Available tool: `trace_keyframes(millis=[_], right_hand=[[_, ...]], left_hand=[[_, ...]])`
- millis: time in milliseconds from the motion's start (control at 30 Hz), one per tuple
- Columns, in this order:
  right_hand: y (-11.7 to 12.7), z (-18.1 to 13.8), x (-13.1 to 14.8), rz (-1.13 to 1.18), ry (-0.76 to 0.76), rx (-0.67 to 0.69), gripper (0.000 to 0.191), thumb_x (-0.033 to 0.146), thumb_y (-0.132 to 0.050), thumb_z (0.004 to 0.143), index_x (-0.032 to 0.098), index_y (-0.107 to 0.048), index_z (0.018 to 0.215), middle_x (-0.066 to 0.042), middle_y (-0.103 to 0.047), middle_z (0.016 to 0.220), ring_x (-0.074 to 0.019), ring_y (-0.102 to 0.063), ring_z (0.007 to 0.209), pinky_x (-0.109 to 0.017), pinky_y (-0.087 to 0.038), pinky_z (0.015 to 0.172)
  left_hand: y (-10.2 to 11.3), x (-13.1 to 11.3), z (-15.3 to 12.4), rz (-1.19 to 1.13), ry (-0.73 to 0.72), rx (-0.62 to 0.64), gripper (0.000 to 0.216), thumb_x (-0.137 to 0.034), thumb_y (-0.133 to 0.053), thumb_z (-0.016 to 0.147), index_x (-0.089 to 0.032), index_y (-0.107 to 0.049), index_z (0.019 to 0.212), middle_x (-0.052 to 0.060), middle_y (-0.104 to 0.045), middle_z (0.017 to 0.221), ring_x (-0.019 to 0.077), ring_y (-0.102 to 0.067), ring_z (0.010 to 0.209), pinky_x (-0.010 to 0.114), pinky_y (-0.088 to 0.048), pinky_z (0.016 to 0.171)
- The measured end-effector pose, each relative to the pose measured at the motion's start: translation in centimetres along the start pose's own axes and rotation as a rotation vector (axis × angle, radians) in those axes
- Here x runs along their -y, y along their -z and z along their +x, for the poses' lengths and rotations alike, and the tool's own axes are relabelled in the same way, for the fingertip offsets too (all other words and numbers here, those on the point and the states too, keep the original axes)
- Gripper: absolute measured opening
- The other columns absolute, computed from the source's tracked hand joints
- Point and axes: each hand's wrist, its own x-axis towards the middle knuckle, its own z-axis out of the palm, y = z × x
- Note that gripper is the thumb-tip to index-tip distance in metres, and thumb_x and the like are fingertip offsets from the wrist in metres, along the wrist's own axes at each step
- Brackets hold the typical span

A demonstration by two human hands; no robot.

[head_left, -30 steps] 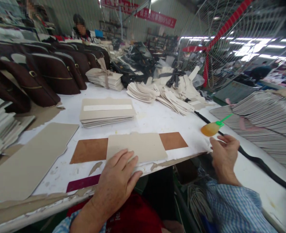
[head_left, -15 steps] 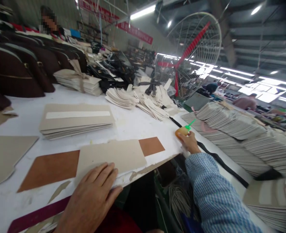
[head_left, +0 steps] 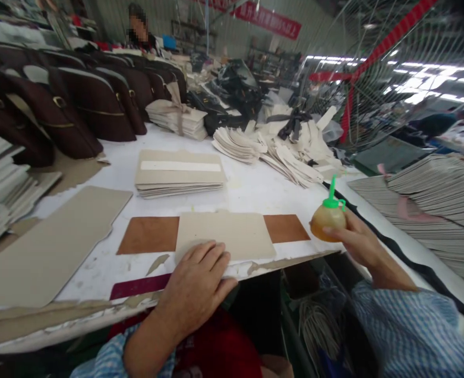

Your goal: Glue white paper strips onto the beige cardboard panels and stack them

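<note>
My left hand (head_left: 198, 281) lies flat, fingers together, on the near edge of a beige card panel (head_left: 226, 233). That panel covers the middle of a brown leather strip (head_left: 149, 234) on the white table (head_left: 255, 191). My right hand (head_left: 354, 239) is closed around a small amber glue bottle (head_left: 328, 219) with a green nozzle, held upright just off the table's right corner.
A stack of beige panels (head_left: 180, 172) with a white strip lies behind. A large beige board (head_left: 51, 241) sits left, dark brown bags (head_left: 78, 105) behind it. Piles of cut pieces (head_left: 279, 152) lie at back right, fanned card stacks (head_left: 440, 194) on the right table. A person sits at the far end.
My right hand has picked the glue bottle up from the table's right side and brought it upright toward the panel. My left hand has stayed on the panel.
</note>
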Motion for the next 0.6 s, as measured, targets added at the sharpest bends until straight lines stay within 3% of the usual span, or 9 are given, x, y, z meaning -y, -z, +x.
trace_keyframes(millis=[100, 200, 267, 433, 600], right_hand=[[-2.2, -2.2, 2.8, 0.109, -0.065, 0.054, 0.068, 0.039, -0.091, 0.061, 0.028, -0.062, 0.121, -0.005, -0.071, 0.112, -0.0294, -0.067, 0.102, -0.04, -0.055, 0.085], [-3.5, -3.3, 3.9, 0.219, -0.097, 0.038, 0.07, 0.039, -0.093, 0.055, 0.03, -0.059, 0.115, -0.002, -0.07, 0.099, -0.0262, -0.067, 0.089, -0.036, -0.055, 0.075], [-4.2, -3.6, 4.2, 0.296, -0.127, 0.043, 0.063, 0.045, -0.09, 0.058, 0.031, -0.056, 0.109, -0.001, -0.068, 0.094, -0.0248, -0.067, 0.081, -0.036, -0.055, 0.069], [-5.6, -4.2, 5.0, 0.452, -0.19, 0.144, 0.053, 0.057, -0.076, 0.074, 0.031, -0.047, 0.111, -0.007, -0.07, 0.116, -0.0301, -0.073, 0.089, -0.045, -0.059, 0.07], [-6.1, -4.6, 5.0, 0.531, -0.2, 0.102, 0.058, 0.061, -0.075, 0.074, 0.03, -0.051, 0.116, -0.008, -0.068, 0.112, -0.0278, -0.071, 0.086, -0.034, -0.055, 0.057]], left_hand=[[-0.1, 0.0, 0.0, -0.018, 0.001, 0.006, 0.038, -0.041, -0.063, 0.101, -0.016, -0.068, 0.128, 0.014, -0.068, 0.14, 0.0319, -0.058, 0.131, 0.052, -0.048, 0.112], [-0.2, 0.1, -0.1, -0.036, -0.002, 0.004, 0.039, -0.041, -0.064, 0.1, -0.015, -0.067, 0.128, 0.014, -0.067, 0.14, 0.0324, -0.058, 0.131, 0.052, -0.047, 0.113], [-0.2, 0.1, -0.1, -0.042, 0.0, 0.0, 0.039, -0.041, -0.064, 0.1, -0.016, -0.067, 0.129, 0.014, -0.068, 0.14, 0.0325, -0.057, 0.132, 0.052, -0.047, 0.113], [-0.1, 0.1, -0.2, -0.039, 0.002, -0.004, 0.036, -0.04, -0.063, 0.1, -0.016, -0.068, 0.128, 0.013, -0.068, 0.139, 0.0323, -0.058, 0.131, 0.053, -0.047, 0.113], [0.0, 0.1, -0.1, -0.036, -0.001, -0.011, 0.036, -0.04, -0.063, 0.1, -0.016, -0.068, 0.127, 0.014, -0.068, 0.139, 0.0324, -0.058, 0.131, 0.053, -0.048, 0.112]])
